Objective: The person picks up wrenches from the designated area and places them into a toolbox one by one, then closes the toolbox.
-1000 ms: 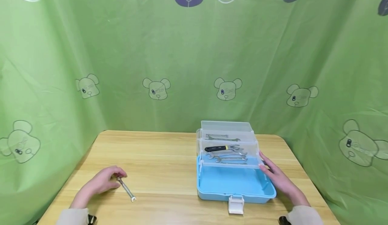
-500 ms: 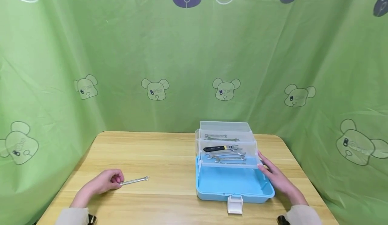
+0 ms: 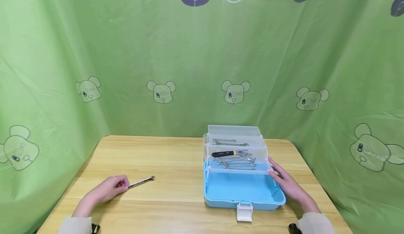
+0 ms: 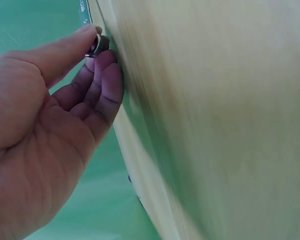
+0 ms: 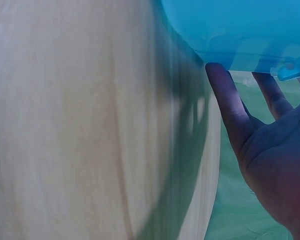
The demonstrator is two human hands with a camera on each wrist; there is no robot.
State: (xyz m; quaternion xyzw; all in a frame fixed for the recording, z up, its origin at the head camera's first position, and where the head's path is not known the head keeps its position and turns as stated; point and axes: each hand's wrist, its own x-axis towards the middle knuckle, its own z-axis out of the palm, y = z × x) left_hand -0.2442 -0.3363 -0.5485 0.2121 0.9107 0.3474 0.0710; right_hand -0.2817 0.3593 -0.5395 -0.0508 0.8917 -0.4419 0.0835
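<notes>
A small silver wrench is pinched at one end between the thumb and fingers of my left hand. Its far end points right, over the tabletop; the left wrist view shows the wrench end-on. On the right stands a blue toolbox, its clear trays fanned out. My right hand touches the toolbox's right side with fairly straight fingers. In the middle tray lie several silver wrenches and a black-handled adjustable wrench. Another two wrenches lie in the tray behind.
Both hands work over a light wooden table. A white latch hangs down at the toolbox's front. Green curtain with bear prints encloses the table at the back and sides.
The wrench has swung in my left hand from pointing toward me to pointing right, and its far end has since risen slightly. My right hand stays at the toolbox.
</notes>
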